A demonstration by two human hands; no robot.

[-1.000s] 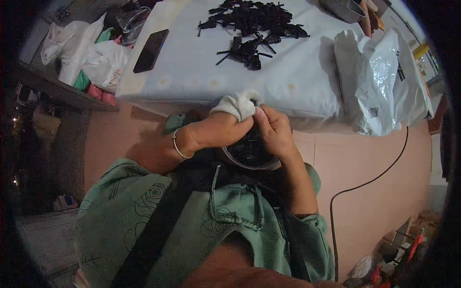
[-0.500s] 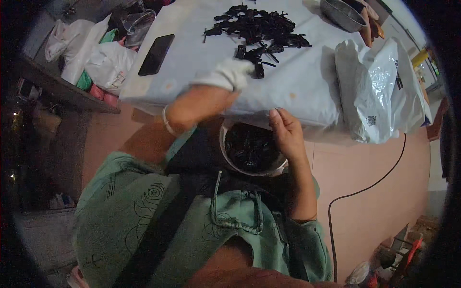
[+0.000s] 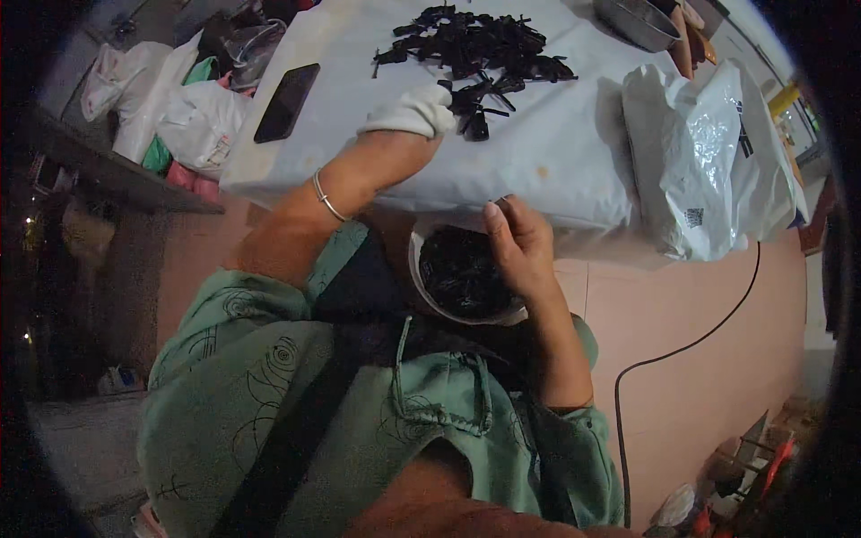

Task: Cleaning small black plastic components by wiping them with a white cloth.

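Note:
My left hand (image 3: 410, 113), in a white glove, reaches over the table to the near left edge of a pile of small black plastic parts (image 3: 480, 49). Its gloved fingers are curled, and their tips are hidden, so what they hold does not show. My right hand (image 3: 523, 240) is bare and hovers by the near table edge, thumb and forefinger pinched together. Whatever sits in that pinch is too small to name. Just below and left of it, a white bucket (image 3: 415, 269) holds more shiny black parts (image 3: 466, 273).
A dark phone (image 3: 287, 103) lies on the white-covered table (image 3: 350, 54). White plastic bags (image 3: 708, 170) stand at the table's right, and a grey metal bowl (image 3: 637, 25) is behind them. More bags (image 3: 202, 117) crowd the left. A black cable (image 3: 686, 348) curves across the floor.
My left hand has moved slightly farther and left, from a motion blur to a sharp view at the pile's edge. My right hand has shifted a little left, still pinched.

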